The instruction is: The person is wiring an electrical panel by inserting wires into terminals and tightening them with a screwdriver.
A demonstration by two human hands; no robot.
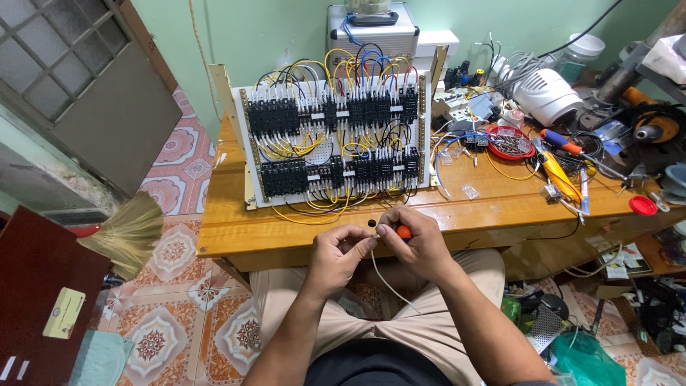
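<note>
1. The person is sitting at the near edge of the wooden table [236,236], forearms reaching forward over the lap.
2. The left hand [336,254] is pinching the end of a white wire [389,286] between thumb and fingertips; the wire is trailing down over the lap.
3. The right hand [418,239] is closing around a tool with an orange handle [404,231], its tip meeting the wire end just beside the left hand's fingers. Both hands are hovering just in front of the table edge.
4. Behind the hands, a white panel [325,151] is standing tilted on the table, carrying two rows of black contactors [282,116] linked by yellow, black, blue and red wires.
5. To the right, a red bowl of small parts [509,141], a yellow tool [557,175] and a red lid [642,205] are lying on the table.
6. Farther back, a silver case [371,32] is standing against the green wall.
7. At left, a straw broom [132,229] is leaning over the patterned floor tiles.
</note>
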